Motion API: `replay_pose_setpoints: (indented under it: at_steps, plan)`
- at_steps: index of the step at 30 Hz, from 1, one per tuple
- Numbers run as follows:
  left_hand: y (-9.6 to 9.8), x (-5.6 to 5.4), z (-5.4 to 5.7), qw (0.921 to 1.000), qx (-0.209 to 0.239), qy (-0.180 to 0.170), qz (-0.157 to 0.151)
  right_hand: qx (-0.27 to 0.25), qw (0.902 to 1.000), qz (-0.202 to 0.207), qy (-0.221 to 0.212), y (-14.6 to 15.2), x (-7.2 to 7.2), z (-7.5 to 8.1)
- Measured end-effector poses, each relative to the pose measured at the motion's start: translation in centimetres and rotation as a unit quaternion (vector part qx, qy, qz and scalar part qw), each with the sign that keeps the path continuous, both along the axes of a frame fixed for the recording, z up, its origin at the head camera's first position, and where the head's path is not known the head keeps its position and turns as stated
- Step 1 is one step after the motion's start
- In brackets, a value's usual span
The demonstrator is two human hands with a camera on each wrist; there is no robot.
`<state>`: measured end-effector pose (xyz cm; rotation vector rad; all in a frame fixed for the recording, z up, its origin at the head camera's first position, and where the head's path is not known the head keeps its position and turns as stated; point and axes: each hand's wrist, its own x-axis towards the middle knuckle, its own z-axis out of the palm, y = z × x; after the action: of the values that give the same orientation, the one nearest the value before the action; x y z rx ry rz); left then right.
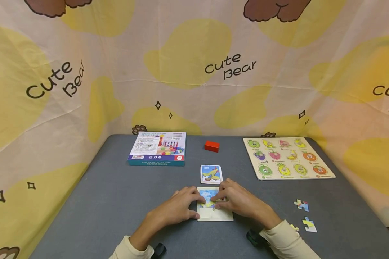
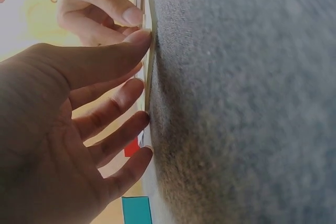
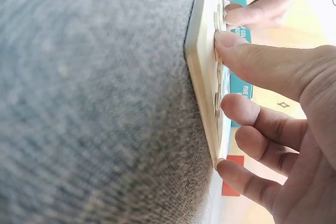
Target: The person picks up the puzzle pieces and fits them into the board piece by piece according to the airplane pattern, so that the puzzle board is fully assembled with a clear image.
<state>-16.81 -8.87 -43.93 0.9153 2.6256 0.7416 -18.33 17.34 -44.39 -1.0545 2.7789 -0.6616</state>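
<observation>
A small wooden puzzle board (image 1: pixel 218 216) lies in front of me, with pale bare wood along its near part and sky-blue pieces in its far part. My left hand (image 1: pixel 178 205) is at its left side, thumb at the edge and forefinger on the pieces; in the left wrist view the fingers are spread and loosely bent. From the right, my right hand (image 1: pixel 240 201) reaches over the board, thumb and forefinger at a puzzle piece (image 3: pixel 216 38) partly hidden by the fingers. Just beyond lies a picture card (image 1: pixel 211 174) with a yellow airplane.
Loose puzzle pieces (image 1: pixel 309 225) lie on the grey table (image 1: pixel 116 201) by my right forearm, one partly behind the sleeve. A boxed bead set (image 1: pixel 157 149) stands at the back left, a red block (image 1: pixel 212 146) at the back middle, a fruit board (image 1: pixel 288 158) at the back right.
</observation>
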Motion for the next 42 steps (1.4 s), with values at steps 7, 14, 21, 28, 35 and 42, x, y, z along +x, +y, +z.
replay_pose_setpoints:
  at_steps: [7,14,21,28,35,42]
  plan:
    - [0.3,0.2,0.2,0.9994,0.005,0.007,-0.033,-0.010,0.9999,0.001,0.007,0.0,0.1,0.0]
    - [0.7,0.4,0.1,0.9963,-0.020,0.007,-0.083,-0.011,0.9989,-0.018,0.042,0.0,0.1,-0.1]
    - [0.6,0.5,0.1,0.9949,-0.040,0.007,-0.093,-0.019,0.9994,-0.021,0.019,0.4,0.0,-0.1]
    - [0.6,0.5,0.0,0.9949,-0.039,0.008,-0.093,-0.022,0.9996,-0.004,-0.016,2.1,0.2,0.6]
    - [0.7,0.5,0.0,0.9953,-0.039,0.011,-0.088,-0.007,0.9984,-0.047,-0.030,5.5,0.4,1.1]
    - [0.7,0.7,0.2,0.9958,-0.038,0.005,-0.083,-0.005,0.9953,-0.095,-0.020,9.5,1.5,1.4]
